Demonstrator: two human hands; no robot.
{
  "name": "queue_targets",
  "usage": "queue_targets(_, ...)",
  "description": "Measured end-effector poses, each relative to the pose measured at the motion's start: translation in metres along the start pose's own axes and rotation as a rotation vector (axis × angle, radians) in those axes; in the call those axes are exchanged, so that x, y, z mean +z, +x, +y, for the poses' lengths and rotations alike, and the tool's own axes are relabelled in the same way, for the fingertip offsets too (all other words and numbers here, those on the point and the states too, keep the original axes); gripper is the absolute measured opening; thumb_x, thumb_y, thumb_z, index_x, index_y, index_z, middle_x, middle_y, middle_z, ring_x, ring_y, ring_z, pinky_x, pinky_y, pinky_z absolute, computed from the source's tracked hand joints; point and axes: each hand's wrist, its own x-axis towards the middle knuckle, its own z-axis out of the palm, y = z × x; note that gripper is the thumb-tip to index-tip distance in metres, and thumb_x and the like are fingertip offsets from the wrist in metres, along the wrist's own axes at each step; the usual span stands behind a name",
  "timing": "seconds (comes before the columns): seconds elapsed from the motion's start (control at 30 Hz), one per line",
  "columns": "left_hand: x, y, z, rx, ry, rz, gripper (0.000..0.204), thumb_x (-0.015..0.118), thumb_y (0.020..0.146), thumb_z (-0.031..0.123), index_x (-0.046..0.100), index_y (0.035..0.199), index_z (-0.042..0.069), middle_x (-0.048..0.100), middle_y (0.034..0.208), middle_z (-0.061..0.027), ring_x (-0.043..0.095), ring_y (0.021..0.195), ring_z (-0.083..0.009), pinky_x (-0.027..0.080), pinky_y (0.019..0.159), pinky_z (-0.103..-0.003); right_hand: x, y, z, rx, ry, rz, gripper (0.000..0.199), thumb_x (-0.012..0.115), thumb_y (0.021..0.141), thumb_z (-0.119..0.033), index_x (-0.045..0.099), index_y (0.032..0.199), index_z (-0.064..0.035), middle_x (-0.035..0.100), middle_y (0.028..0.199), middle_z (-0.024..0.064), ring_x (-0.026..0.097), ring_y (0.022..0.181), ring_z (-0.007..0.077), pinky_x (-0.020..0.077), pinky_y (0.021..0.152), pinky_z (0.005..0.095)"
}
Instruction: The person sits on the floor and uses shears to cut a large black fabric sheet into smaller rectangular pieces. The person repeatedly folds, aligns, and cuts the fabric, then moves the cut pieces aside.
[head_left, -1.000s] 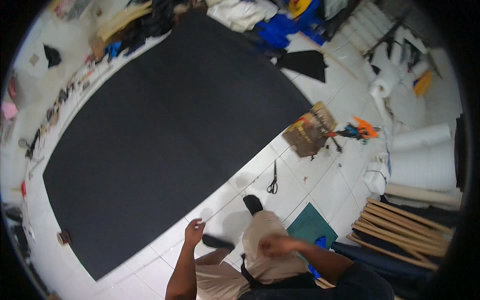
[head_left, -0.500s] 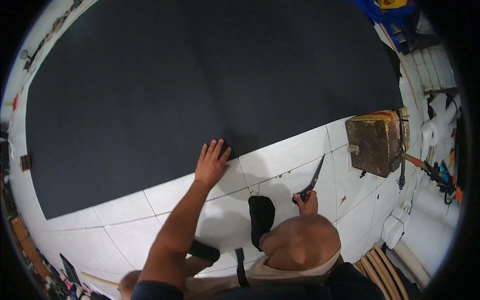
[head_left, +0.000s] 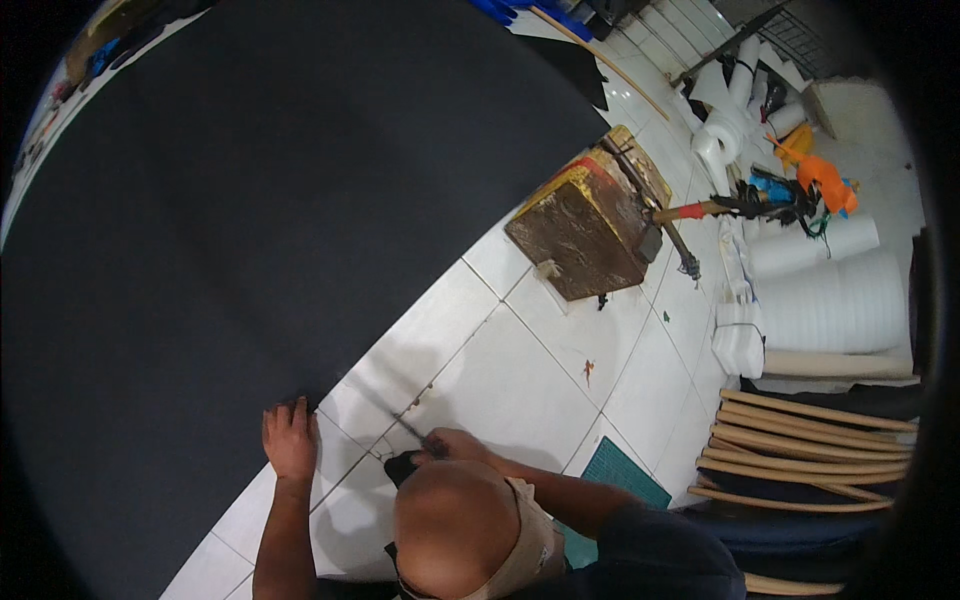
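A large black sheet [head_left: 230, 200] lies flat across the left and far side, its straight near edge running diagonally. My left hand [head_left: 290, 440] rests on that edge, fingers out over the sheet and a little apart, with nothing visible in them. My right hand [head_left: 462, 446] is closed round the dark handles of scissors [head_left: 408, 428]. Their blades are blurred by motion and point up and left toward the sheet's edge, held over the white tiles. My bare bent knee [head_left: 450, 530] is just below the right hand. Part of the right-hand grip is hard to make out.
On the tiled floor [head_left: 520, 370], a worn brown block [head_left: 575, 235] stands beside the sheet's edge, a hammer-like tool [head_left: 665, 215] on it. A green cutting mat [head_left: 625, 473] lies by my right arm. Wooden rods [head_left: 800, 440] and white foam rolls [head_left: 835, 300] are stacked right.
My view has swung to the right, bringing the rods and green mat into sight. The scissors have turned and come closer to the left hand, which stays on the sheet's edge.
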Motion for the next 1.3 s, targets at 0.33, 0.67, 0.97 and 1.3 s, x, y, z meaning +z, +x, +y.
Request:
queue_targets(0.33,0.004,0.0,-0.015,-0.065,-0.175,0.037,0.026,0.064,0.083,0.009,0.07,0.108,0.008,0.065,0.103,-0.0105,0.06,0.1,-0.0348,0.044,0.103,-0.05,0.056,0.003,-0.03,0.235,0.181,-0.051,0.034,0.061,0.097,-0.04,0.062,0.115,-0.0112,0.064,0.096,0.0072,0.058,0.093,0.0173,0.0457,0.083,0.0345)
queue_targets(0.67,-0.011,-0.003,-0.004,-0.15,-0.316,0.107,0.022,0.07,0.082,0.011,0.065,0.102,0.005,0.06,0.098,-0.0142,0.057,0.101,-0.0343,0.042,0.104,-0.047,0.066,0.043,-0.03,0.064,0.134,-0.189,0.045,0.048,0.1,-0.048,0.051,0.087,-0.0058,0.051,0.069,0.0025,0.052,0.065,0.0151,0.0438,0.064,0.0307)
queue_targets(0.97,0.002,-0.001,-0.001,-0.171,-0.338,0.152,0.011,0.069,0.08,0.005,0.065,0.09,0.005,0.059,0.093,-0.0124,0.058,0.095,-0.0344,0.039,0.109,-0.049,0.072,0.043,-0.042,0.058,0.047,-0.161,0.044,0.056,0.097,-0.047,0.05,0.085,-0.0058,0.052,0.068,0.0037,0.052,0.062,0.0143,0.0435,0.059,0.0312)
queue_targets(1.3,0.004,-0.003,-0.004,-0.127,-0.351,0.206,0.005,0.067,0.081,0.005,0.066,0.085,0.006,0.058,0.086,-0.0098,0.06,0.089,-0.0327,0.037,0.11,-0.055,0.087,0.057,-0.027,0.098,0.032,-0.126,0.051,0.061,0.093,-0.051,0.059,0.091,0.0,0.063,0.081,0.0171,0.06,0.079,0.0276,0.0458,0.077,0.0431)
